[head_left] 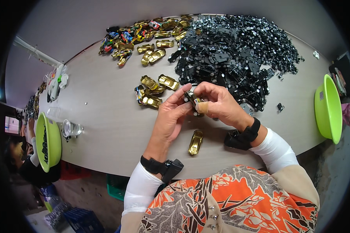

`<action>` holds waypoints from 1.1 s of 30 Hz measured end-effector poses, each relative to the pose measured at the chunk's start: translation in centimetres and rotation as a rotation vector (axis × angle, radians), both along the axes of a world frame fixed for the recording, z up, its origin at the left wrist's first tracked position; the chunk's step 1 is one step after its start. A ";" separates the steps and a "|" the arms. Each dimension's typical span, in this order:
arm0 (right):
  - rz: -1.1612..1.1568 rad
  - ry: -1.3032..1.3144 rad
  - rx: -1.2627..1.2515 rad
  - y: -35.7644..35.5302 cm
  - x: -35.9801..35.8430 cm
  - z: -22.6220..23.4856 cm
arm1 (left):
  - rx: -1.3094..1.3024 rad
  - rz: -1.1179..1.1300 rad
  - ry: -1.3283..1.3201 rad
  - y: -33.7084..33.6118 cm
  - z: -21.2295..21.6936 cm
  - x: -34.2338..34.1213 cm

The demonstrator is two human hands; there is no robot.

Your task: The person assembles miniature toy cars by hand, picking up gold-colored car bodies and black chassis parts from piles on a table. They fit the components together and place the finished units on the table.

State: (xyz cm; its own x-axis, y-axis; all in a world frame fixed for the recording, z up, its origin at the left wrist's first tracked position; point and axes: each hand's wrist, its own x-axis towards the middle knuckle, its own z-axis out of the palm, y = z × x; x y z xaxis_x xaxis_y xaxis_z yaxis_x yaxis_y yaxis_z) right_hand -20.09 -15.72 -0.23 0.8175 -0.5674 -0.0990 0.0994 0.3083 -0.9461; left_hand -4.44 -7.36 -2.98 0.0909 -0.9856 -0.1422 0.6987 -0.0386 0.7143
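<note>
My left hand (171,116) and my right hand (219,103) meet above the table and together grip a small gold toy car with a black underside (191,99). A bandage wraps my right thumb. One gold toy car shell (195,142) lies on the table just below my hands. A small cluster of gold car shells (153,90) sits to the left of my hands. A big heap of black chassis parts with wheels (233,50) spreads behind my right hand. Both wrists wear black bands.
Gold and coloured toy cars (136,37) lie at the far left of the table. A green basin (328,106) stands at the right edge, another green basin (48,141) at the left edge beside a clear plastic cup (70,128). Another person sits at far left.
</note>
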 end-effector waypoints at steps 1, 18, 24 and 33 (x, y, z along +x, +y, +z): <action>0.005 -0.016 0.057 -0.1 -0.1 -0.1 | -0.011 0.000 -0.016 0.1 0.2 -0.1; -0.230 -0.001 -0.365 1.2 0.1 1.9 | -0.082 0.008 0.003 0.3 1.3 0.7; -0.224 0.018 -0.403 1.1 0.0 1.4 | -0.084 -0.008 -0.026 0.4 1.7 0.6; -0.256 0.143 -0.813 1.5 0.2 0.6 | -0.026 -0.019 -0.085 0.7 1.4 0.2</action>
